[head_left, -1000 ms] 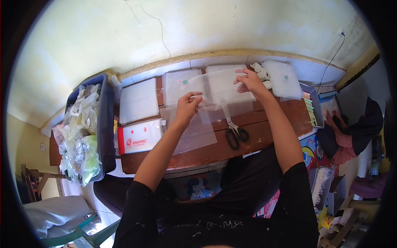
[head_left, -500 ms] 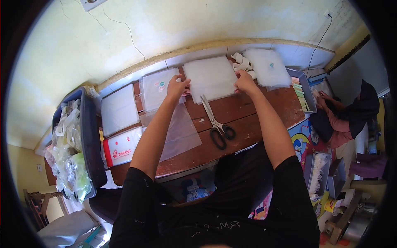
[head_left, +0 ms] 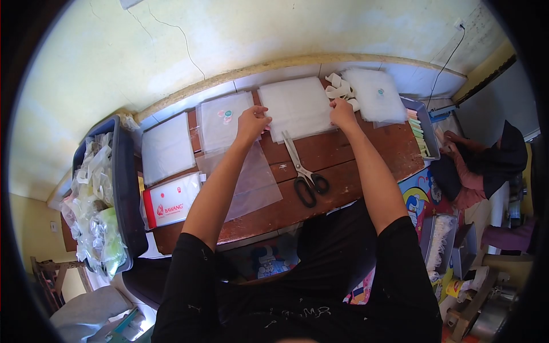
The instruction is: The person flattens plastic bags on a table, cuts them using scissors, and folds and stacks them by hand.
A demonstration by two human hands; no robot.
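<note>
A stack of clear plastic bags [head_left: 300,106] lies flat near the back middle of the table. My left hand [head_left: 251,123] is at its left edge, fingers curled around that edge. At the right edge, my right hand [head_left: 342,115] has its fingers closed on the stack's side; the fingertips are partly hidden. Black-handled scissors [head_left: 303,174] lie in front of the stack, blades pointing toward it. Left of my left hand is another pile of clear bags [head_left: 214,134] with small round stickers [head_left: 227,114] on top. Cream strips [head_left: 339,87] lie just beyond my right hand.
More bags [head_left: 374,94] lie at the right, beside a grey tray [head_left: 433,148] of pastel strips. A white-and-red BAWANG pack [head_left: 174,200], a bag stack [head_left: 167,150] and a dark bin [head_left: 127,194] of plastic are left. A person [head_left: 480,166] sits at the far right.
The view has shifted slightly, so the table appears a little to the right. My left hand's fingers reach a bit further over the stack's left edge. The stack stays between both hands.
</note>
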